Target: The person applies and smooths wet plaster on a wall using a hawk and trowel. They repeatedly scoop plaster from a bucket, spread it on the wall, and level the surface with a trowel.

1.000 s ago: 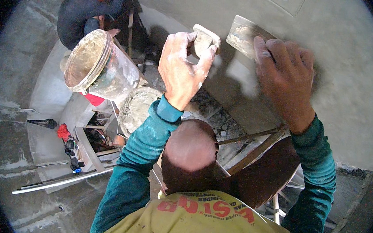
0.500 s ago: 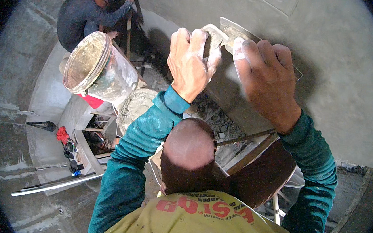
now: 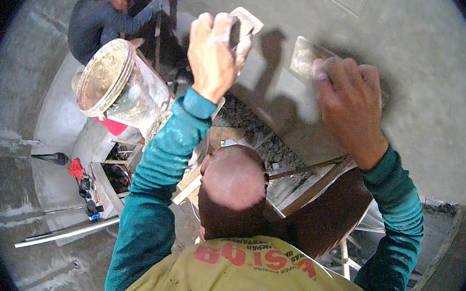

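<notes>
My left hand point(image 3: 212, 60) is closed around a small pale scraper point(image 3: 248, 20) smeared with mortar. It is raised beside the grey wall, apart from my other hand. My right hand point(image 3: 351, 106) grips a flat plastering trowel point(image 3: 306, 55), whose blade lies on or close against the wall point(image 3: 435, 113). The fingers hide the trowel's handle and part of its blade. A damp-looking grey coat covers the wall around the blade, and both hands cast shadows there.
A mortar-stained bucket point(image 3: 151, 97) stands left of my left forearm. At the upper left a person point(image 3: 91, 28) crouches by the wall, one arm raised to it. Below me are timber pieces point(image 3: 318, 186) and rubble point(image 3: 246, 122). A long white strip point(image 3: 70, 232) lies lower left.
My hands have moved apart. The left has gone up and left with the scraper, away from the trowel. The right has shifted slightly right and down with the trowel.
</notes>
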`<state>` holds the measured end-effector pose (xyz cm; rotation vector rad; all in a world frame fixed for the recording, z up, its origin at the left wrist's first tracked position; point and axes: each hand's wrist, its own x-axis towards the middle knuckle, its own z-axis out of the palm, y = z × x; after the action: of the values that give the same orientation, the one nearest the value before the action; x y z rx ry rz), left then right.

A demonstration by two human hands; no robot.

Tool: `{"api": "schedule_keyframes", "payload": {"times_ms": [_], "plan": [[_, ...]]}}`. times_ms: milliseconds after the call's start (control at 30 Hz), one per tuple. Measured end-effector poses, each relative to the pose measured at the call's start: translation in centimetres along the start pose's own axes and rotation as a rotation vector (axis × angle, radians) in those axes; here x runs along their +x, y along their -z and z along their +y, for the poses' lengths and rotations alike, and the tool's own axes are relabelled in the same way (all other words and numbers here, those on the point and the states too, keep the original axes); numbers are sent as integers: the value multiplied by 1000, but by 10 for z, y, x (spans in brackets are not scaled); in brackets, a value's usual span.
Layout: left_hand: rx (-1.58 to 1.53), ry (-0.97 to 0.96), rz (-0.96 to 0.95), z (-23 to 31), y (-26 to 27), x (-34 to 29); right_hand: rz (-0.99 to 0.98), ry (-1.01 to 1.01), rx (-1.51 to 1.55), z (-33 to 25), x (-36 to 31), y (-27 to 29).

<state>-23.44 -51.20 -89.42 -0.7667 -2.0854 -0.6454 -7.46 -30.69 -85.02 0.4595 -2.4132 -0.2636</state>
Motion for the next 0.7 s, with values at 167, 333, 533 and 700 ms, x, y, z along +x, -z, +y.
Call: {"api": "schedule_keyframes", "payload": {"times_ms": [167, 333, 533, 700], "plan": [[-73, -43, -60, 24, 15, -8, 44, 2, -61, 15, 1, -9], [-83, -80, -98, 38, 8, -9, 55, 62, 11, 6, 7, -14], [-7, -126, -119, 19, -6, 0, 18, 170, 138, -1, -13, -20], [-235, 91, -44, 5, -3, 1, -88, -79, 118, 17, -25, -8]]}}
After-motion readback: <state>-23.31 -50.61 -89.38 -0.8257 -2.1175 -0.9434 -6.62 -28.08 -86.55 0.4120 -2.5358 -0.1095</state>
